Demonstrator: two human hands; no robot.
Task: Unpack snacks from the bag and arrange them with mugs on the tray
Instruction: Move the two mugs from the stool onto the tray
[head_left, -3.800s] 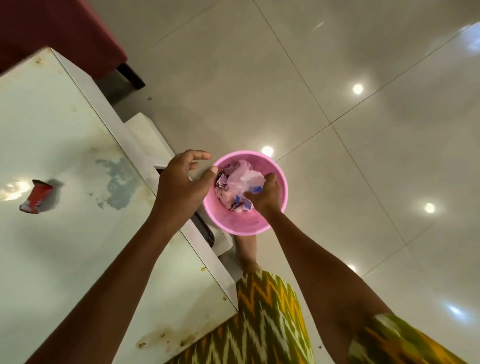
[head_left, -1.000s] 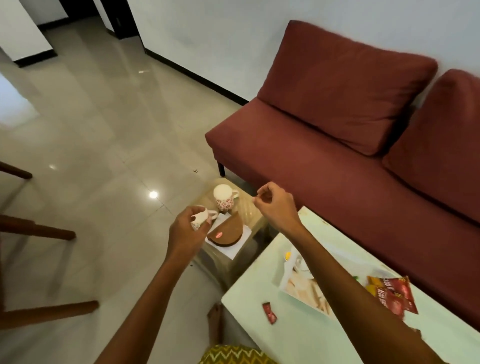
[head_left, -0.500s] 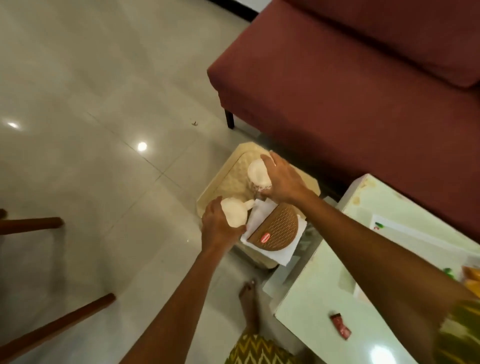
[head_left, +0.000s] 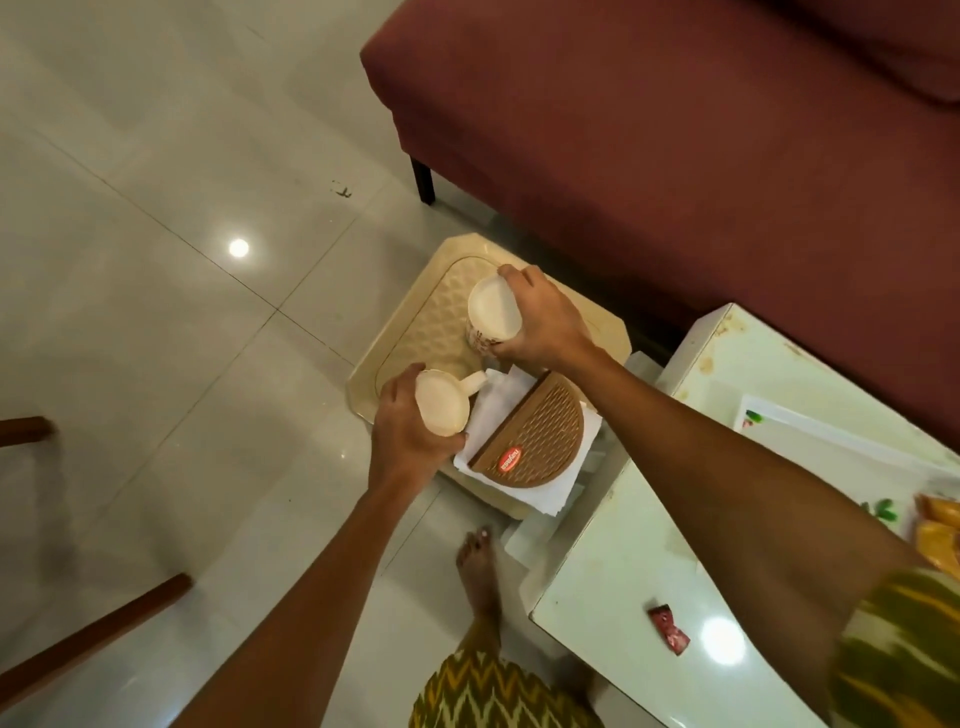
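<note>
White mug (head_left: 441, 410) gripped L hand (head_left: 401, 444); patterned mug (head_left: 492, 316) R hand (head_left: 546, 323).

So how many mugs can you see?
2. The far mug is gripped by the right hand over the tray; the near mug by the left hand. None look hidden.

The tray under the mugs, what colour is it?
The tray is cream with an embossed pattern; head view.

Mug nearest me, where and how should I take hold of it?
Take the mug by its handle, which juts free toward the napkin holder. Come from that right side, fingers round the loop; the mug stands mouth-up and the left hand grips its body.
</note>
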